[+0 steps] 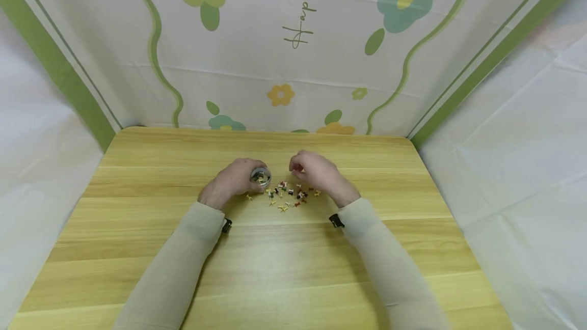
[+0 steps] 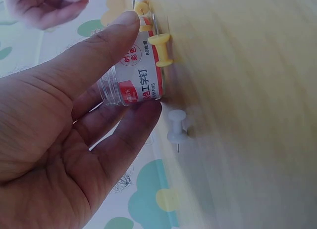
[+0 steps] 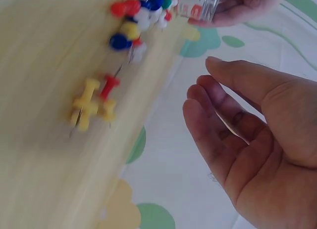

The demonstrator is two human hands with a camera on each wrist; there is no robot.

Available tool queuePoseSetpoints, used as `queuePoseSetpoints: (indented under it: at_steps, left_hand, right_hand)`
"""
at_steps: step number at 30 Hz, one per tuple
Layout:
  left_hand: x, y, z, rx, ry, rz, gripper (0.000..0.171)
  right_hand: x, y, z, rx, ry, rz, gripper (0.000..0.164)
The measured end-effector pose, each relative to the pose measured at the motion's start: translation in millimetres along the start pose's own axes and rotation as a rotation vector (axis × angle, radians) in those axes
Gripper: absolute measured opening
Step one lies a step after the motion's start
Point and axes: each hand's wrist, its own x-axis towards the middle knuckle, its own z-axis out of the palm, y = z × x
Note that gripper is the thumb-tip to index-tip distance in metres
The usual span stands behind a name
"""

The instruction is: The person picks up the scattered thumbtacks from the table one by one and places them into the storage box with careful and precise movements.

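Observation:
My left hand (image 1: pixel 233 177) grips a small clear jar (image 2: pixel 141 73) of push pins, thumb on one side and fingers on the other. The jar stands with its open mouth up and a few pins inside. A white and red label wraps its wall. Right of it, loose push pins (image 1: pixel 282 194) in yellow, white, red, blue and green lie scattered. A yellow push pin (image 2: pixel 161 50) and a white push pin (image 2: pixel 177 127) lie close by the jar. Over the pile's far right side is my right hand (image 3: pixel 257 145), fingers loosely curved, nothing visible between thumb and fingertips.
The wooden table (image 1: pixel 270 269) reaches back to a white cloth (image 1: pixel 257 55) printed with flowers, and similar white sheets hang at both sides. Dark bands (image 1: pixel 336 220) sit at both wrists. A stray yellow push pin (image 1: pixel 249 197) lies below the left hand.

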Motion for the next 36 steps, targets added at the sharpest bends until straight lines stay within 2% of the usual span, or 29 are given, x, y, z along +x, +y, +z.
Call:
queuePoseSetpoints:
  at_steps: [8, 14, 18, 22, 26, 36]
  left_hand:
    - [0.1, -1.0, 1.0, 0.000, 0.005, 0.000, 0.056]
    - [0.0, -2.2, 2.0, -0.017, 0.002, -0.009, 0.056]
    - [0.7, -2.0, 2.1, -0.020, -0.004, -0.023, 0.058]
    - [1.8, -1.9, 2.3, -0.016, -0.006, -0.025, 0.058]
    - [2.1, -1.8, 2.5, -0.012, -0.004, -0.021, 0.058]
    - [0.4, -1.9, 1.8, -0.011, 0.000, -0.010, 0.058]
  right_hand:
    - [-11, 11, -6, -0.044, -0.061, 0.041, 0.014]
    - [-16, 17, -4, -0.122, -0.085, 0.067, 0.014]
    - [-18, 20, -1, -0.182, -0.090, 0.058, 0.011]
    - [-20, 23, 1, -0.220, -0.089, 0.041, 0.018]
    - [-22, 25, 3, -0.224, -0.089, 0.032, 0.021]
    - [-22, 26, 6, -0.198, -0.096, 0.039, 0.008]
